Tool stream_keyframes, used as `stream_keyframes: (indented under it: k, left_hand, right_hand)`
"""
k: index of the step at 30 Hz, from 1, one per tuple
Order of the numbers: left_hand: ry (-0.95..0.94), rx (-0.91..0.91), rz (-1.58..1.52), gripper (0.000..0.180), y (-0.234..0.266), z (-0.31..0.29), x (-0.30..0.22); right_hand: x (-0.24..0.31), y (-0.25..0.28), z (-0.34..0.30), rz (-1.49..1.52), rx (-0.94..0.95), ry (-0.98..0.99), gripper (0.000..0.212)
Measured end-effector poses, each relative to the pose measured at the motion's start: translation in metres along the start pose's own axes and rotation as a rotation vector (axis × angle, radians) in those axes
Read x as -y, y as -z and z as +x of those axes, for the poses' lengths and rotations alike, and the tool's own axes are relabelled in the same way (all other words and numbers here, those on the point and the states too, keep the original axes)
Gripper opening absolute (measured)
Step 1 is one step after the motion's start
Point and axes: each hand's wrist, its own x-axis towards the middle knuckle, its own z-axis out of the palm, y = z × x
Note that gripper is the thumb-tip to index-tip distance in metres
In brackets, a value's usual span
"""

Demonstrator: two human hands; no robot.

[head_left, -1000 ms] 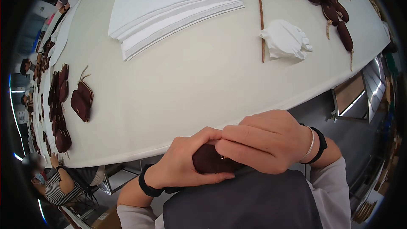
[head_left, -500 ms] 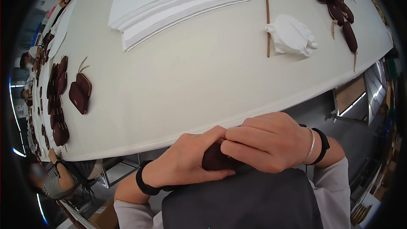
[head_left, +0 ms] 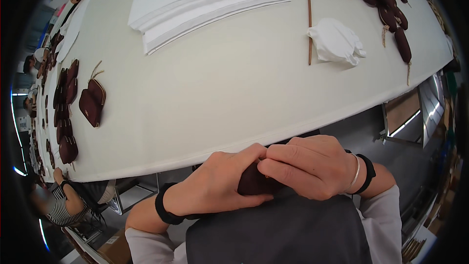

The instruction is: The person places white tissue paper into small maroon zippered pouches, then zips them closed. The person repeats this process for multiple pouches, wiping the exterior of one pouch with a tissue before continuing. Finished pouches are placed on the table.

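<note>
Just off the near edge of the table, in front of my dark apron, I hold a small dark burgundy pouch (head_left: pixel 253 182). My left hand (head_left: pixel 217 181) is wrapped round its left side, thumb below and fingers above. My right hand (head_left: pixel 312 168) is closed at the pouch's upper right, its fingers bent and pinched together on the edge. What those fingertips grip is hidden behind the hand. Much of the pouch is covered by both hands.
Two zippered burgundy pouches (head_left: pixel 93 103) lie at the left, beside rows of similar ones. White sheets (head_left: pixel 210 10) are stacked at the back. A thin brown stick (head_left: pixel 309 24), a crumpled white cloth (head_left: pixel 337 43) and more burgundy pouches (head_left: pixel 402 44) lie at the right. A co-worker (head_left: pixel 66 200) sits at far left.
Both hands stay on the pouch, with only a slight shift of the right fingers and wrist. The view has shifted a little; the things on the table lie as before.
</note>
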Motion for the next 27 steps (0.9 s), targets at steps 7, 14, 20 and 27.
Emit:
stream_keyframes:
  k: [7, 14, 20, 27]
  left_hand:
    - [-0.112, -0.222, -0.104, 0.066, -0.001, -0.002, 0.013]
    - [0.091, -0.239, -0.591, 0.065, 0.005, 0.012, 0.036]
    - [0.056, -0.537, -1.235, 0.045, 0.042, 0.012, 0.073]
    - [-0.082, -0.704, -1.514, 0.046, 0.050, 0.022, 0.089]
  right_hand:
    - [-0.008, -0.001, 0.009, 0.019, -0.065, -0.172, 0.027]
    - [-0.032, 0.002, 0.013, -0.008, 0.028, -0.411, 0.040]
    - [-0.089, 0.057, -0.006, -0.433, -0.008, -0.525, 0.056]
    - [-0.141, 0.070, -0.033, -0.445, 0.272, -0.772, 0.077]
